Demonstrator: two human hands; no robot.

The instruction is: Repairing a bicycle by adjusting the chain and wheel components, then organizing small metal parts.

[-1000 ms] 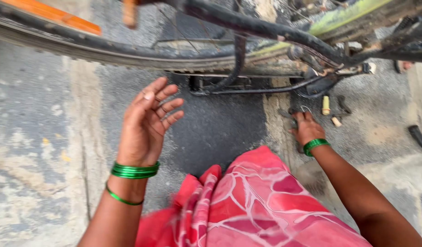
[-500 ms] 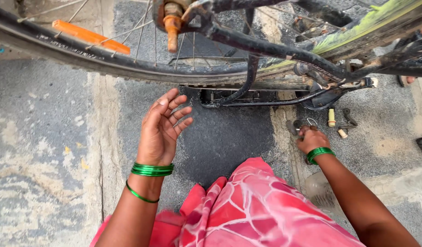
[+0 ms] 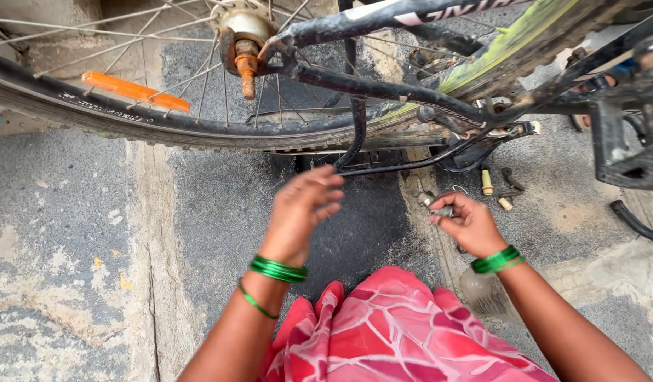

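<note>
My left hand (image 3: 303,211) hovers with loosely curled fingers just below the bicycle's rear tyre (image 3: 199,129) and the black stand leg (image 3: 356,134); it holds nothing. My right hand (image 3: 469,223) is closed around a small grey metal part (image 3: 434,206), raised off the ground near the frame's lower stays (image 3: 439,159). Both wrists wear green bangles. The rusty rear hub and axle (image 3: 245,44) sit above, between the spokes.
An orange reflector (image 3: 135,90) is clipped to the spokes. Small loose parts (image 3: 497,188) lie on the concrete right of the stand. A black pedal (image 3: 627,148) juts at far right. Pink patterned cloth (image 3: 397,332) covers my lap.
My right hand picked the small metal part up from the ground and lifted it. My left hand curled its fingers and shifted toward the right. The view tilted up, showing the hub.
</note>
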